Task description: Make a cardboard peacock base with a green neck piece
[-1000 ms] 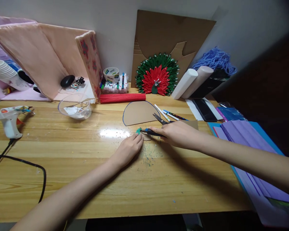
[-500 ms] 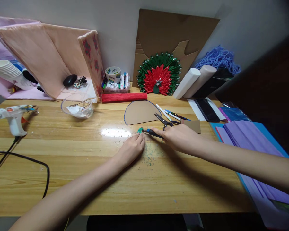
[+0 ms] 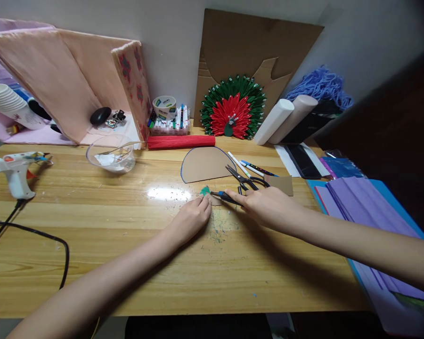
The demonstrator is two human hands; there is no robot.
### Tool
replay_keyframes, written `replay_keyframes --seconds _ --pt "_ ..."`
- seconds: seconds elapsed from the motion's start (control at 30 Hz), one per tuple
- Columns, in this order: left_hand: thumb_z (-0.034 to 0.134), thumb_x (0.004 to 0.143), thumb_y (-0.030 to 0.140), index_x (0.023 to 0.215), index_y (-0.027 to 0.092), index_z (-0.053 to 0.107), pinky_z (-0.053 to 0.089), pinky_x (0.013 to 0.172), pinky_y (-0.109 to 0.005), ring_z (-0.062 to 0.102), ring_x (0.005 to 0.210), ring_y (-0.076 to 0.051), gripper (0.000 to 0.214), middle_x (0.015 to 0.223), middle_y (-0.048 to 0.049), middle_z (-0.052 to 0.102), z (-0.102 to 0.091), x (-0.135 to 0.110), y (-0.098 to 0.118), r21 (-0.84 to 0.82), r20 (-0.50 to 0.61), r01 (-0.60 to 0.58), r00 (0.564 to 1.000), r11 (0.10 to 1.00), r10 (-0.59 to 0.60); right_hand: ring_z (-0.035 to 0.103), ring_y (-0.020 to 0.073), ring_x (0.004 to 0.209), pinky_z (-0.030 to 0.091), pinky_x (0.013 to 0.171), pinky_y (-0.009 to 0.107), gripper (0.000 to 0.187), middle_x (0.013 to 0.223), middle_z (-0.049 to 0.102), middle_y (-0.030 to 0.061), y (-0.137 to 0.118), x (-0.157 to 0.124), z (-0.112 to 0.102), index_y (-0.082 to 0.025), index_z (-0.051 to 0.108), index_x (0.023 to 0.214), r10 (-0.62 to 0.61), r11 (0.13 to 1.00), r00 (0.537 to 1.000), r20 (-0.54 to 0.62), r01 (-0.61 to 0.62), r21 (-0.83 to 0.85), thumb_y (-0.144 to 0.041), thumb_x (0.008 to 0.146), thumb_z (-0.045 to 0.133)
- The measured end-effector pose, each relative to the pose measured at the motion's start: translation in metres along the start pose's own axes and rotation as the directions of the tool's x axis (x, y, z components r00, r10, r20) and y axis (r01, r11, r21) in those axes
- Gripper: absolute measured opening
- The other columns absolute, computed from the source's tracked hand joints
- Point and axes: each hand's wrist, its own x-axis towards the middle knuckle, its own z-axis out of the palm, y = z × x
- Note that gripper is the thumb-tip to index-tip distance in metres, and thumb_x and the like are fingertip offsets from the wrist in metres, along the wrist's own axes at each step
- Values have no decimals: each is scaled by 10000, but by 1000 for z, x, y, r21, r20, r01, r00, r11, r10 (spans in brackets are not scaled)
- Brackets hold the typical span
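Note:
My left hand (image 3: 193, 215) rests on the table with its fingers pressed together on a small green piece (image 3: 205, 190). In my right hand (image 3: 268, 206) is a black-and-blue utility knife (image 3: 229, 197), its forefinger laid along the top. The knife's tip sits just right of the green piece; whether it touches is too small to tell. A small cardboard scrap (image 3: 216, 201) lies partly under the fingers and knife. Black scissors (image 3: 245, 179) lie just beyond my right hand. Behind both hands is a cardboard half-round (image 3: 208, 165) with a blue edge.
Green shavings (image 3: 217, 230) dot the table. Left stand a glue gun (image 3: 17, 172) with a cord and a clear bowl (image 3: 115, 162). Red crepe paper (image 3: 181, 142), markers (image 3: 173, 125) and a red-green peacock craft (image 3: 231, 115) are behind. Purple paper (image 3: 371, 212) lies right.
The knife's tip has drawn back slightly to the right from the green piece. My left hand stays on the piece. The whole view has shifted a little.

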Motion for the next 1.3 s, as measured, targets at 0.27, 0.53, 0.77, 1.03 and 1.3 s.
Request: replay_keyframes --seconds 0.27,0.53,0.77,1.03,1.3 --pt "322 854 0 1074 3 557 538 777 -330 618 898 -214 322 985 -162 653 -1 -1 -2 28 -9 -3 1000 1000 3 642 182 619 302 450 229 436 772 710 43 7 -6 9 -257 471 1300 59 996 994 -91 -53 75 -261 864 467" --pt "333 856 10 1056 -2 563 551 719 -335 628 860 -221 305 953 -165 658 0 0 -1 3 -8 11 1000 1000 -11 648 183 636 319 462 232 466 811 715 43 4 -4 16 -264 452 1319 54 994 992 -111 -44 96 -265 854 487" --pt "316 864 14 1086 -6 550 539 744 -344 623 906 -225 323 987 -182 648 0 -1 0 -28 16 23 1000 999 -23 646 193 617 303 451 236 468 788 717 50 3 6 8 -259 472 1298 41 997 998 -49 -38 72 -212 832 480" --pt "348 844 -4 1067 -38 551 551 717 -341 630 897 -244 303 984 -200 648 0 2 4 43 10 18 1000 999 -19 657 232 614 307 454 250 459 718 710 90 -7 14 -26 -201 536 1222 4 1000 998 70 -4 -4 -95 780 469" --pt "326 852 -4 1078 -8 544 543 742 -352 620 921 -235 314 1009 -201 636 0 1 3 -22 18 21 1000 1000 -20 663 229 624 382 492 254 461 731 718 83 -5 5 -15 -222 524 1251 43 998 999 31 -44 33 -126 802 486"
